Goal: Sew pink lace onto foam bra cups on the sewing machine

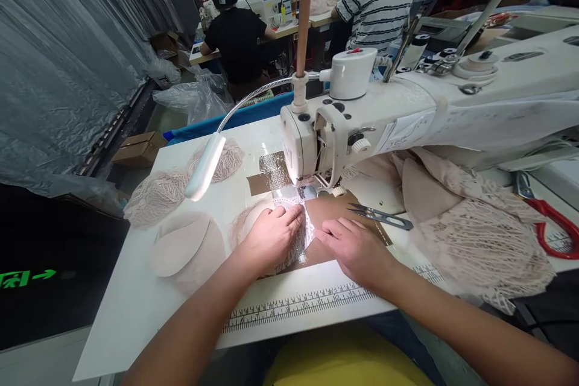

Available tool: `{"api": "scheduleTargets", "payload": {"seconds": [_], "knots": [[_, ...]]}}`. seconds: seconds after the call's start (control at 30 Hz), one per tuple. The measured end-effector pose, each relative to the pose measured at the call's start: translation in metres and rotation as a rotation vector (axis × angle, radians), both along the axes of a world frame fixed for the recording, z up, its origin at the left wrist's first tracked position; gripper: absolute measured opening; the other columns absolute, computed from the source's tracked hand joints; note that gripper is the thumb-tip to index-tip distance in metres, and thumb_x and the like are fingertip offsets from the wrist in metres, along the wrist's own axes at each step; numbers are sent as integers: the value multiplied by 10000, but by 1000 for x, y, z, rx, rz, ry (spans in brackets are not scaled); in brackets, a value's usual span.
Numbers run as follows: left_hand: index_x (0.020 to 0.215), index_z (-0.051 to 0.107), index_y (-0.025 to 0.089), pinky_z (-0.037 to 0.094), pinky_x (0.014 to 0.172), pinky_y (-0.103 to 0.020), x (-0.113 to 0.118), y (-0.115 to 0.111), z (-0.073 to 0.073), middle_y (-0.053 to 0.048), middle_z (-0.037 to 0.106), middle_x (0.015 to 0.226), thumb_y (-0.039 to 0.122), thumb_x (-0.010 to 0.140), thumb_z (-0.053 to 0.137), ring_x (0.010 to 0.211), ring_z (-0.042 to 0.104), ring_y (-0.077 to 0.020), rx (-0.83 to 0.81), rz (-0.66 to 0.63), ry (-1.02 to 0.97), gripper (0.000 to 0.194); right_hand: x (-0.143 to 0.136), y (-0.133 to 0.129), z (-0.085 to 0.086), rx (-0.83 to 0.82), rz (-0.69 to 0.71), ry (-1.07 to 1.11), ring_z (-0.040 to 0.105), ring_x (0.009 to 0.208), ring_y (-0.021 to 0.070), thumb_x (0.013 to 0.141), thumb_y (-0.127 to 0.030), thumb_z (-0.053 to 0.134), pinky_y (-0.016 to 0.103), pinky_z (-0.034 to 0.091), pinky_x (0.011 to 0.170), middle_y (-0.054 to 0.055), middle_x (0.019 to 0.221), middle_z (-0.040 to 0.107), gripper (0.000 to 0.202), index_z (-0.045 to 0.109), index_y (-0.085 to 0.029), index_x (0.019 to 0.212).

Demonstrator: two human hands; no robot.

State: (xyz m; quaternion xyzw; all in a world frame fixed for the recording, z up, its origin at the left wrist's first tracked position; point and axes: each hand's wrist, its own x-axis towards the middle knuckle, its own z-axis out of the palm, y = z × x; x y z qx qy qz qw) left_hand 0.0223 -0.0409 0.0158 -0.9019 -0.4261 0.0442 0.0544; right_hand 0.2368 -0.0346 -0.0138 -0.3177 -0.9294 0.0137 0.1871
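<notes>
Under the head of a white sewing machine (301, 145) lies a piece of pale pink lace fabric (294, 247), brightly lit near the needle. My left hand (275, 232) rests on this lace with its fingers bent and pressed together, just in front of the presser foot. My right hand (346, 244) is at the lace's right edge, its thumb and fingers closed; the fingertips meet the fabric edge, and what lies between them is too small to make out. Thread snips (382, 216) lie just beyond my right hand. The needle tip is hard to see.
Beige round pads (187, 250) and lace cups (158, 193) lie at the left. A lamp (205, 166) hangs over the table. More lace pieces (484, 241) and red-handled scissors (554, 229) are at the right. People sit at machines beyond.
</notes>
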Motion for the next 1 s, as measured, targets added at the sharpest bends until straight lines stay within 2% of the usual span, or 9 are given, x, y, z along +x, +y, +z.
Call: {"api": "scheduleTargets", "payload": {"seconds": [0.2,0.37,0.6,0.77,0.9,1.0], "knots": [[1274,528,114,463,708,-365,-2,2,-3,-60,458,1386,101,826,423,829,512,-225,1,45,-65,461,-1,-1,1,9,-18,4,404,692,169,789,8,382,291,307,645,55,782,556,344,641,-144,956],[1291,517,115,466,724,-374,-3,9,-1,-34,453,1393,97,808,420,821,498,-224,-29,26,-104,493,-4,0,0,4,-49,11,406,676,169,793,-5,416,292,295,637,47,759,550,315,656,-153,935],[1309,498,104,453,817,-390,-12,23,-5,-65,431,1410,89,802,416,941,510,-246,-35,-1,-131,515,-12,12,14,-102,-104,-174,461,675,166,757,8,442,299,282,615,45,749,553,306,653,-167,893],[1321,484,84,453,803,-390,-15,36,-6,-92,426,1410,84,808,416,907,515,-246,-26,-9,-85,517,-20,27,24,-176,-127,-300,505,713,170,754,-8,467,300,277,598,59,782,576,270,646,-163,885],[1335,472,102,454,798,-390,-20,46,-4,-95,434,1402,125,854,428,905,506,-252,-4,-9,-57,483,-25,34,20,-151,-134,-265,515,744,172,779,-29,458,298,303,611,65,841,594,268,640,-165,922],[1326,484,140,453,811,-400,-22,45,-4,-104,461,1372,137,881,436,979,496,-269,34,18,-77,448,-25,36,14,-118,-132,-225,514,755,170,783,-9,433,297,331,635,62,870,604,309,632,-163,964]]}}
